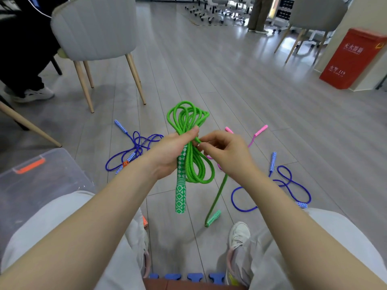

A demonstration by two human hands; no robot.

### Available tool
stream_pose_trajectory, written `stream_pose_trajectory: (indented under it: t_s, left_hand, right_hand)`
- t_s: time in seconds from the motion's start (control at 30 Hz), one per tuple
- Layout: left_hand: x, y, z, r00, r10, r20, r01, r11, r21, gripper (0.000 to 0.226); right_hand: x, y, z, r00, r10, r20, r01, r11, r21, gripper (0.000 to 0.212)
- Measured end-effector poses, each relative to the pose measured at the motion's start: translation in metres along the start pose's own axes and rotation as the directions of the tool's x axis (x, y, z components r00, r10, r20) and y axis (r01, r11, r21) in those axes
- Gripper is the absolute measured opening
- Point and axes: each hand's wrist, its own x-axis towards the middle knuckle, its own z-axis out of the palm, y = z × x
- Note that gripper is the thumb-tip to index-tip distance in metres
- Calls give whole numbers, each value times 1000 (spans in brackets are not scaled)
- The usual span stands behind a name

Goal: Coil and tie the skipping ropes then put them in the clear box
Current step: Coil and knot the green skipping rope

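I see the left hand (170, 152) grip the coiled green skipping rope (189, 143) at its middle, loops above and below; the right hand (223, 148) pinches one strand beside it.

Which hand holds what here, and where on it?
Left hand grips the coiled green braided skipping rope around the bundle's middle, against its patterned handle. Right hand pinches the rope's loose strand beside the bundle.
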Motion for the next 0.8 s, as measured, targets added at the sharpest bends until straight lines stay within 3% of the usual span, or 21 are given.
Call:
stream_pose_trajectory:
  t_s: [0.13,0.27,0.47,0.67,0.8]
  left_hand:
    - [1,-5,-1,1000,3,13,-4,997,79,35]
    - [1,-6,1,999,40,-23,-37,990,135,26]
    - [1,1,-2,995,88,-49,-80,987,141,20]
    - [7,20,-18,965,205,-165,-212,977,-27,24]
    - [7,36,-36,894,260,-365,-336,928,-160,27]
  right_hand:
    - [-2,1,1,999,-47,14,48,996,-73,12]
    - [-4,1,2,999,-29,25,32,991,-131,7]
    - [-1,-9,-8,969,173,178,-172,985,-24,8]
    - [1,-12,-34,928,253,274,-246,967,-60,13]
    - [4,-10,-51,930,283,235,-259,957,-127,15]
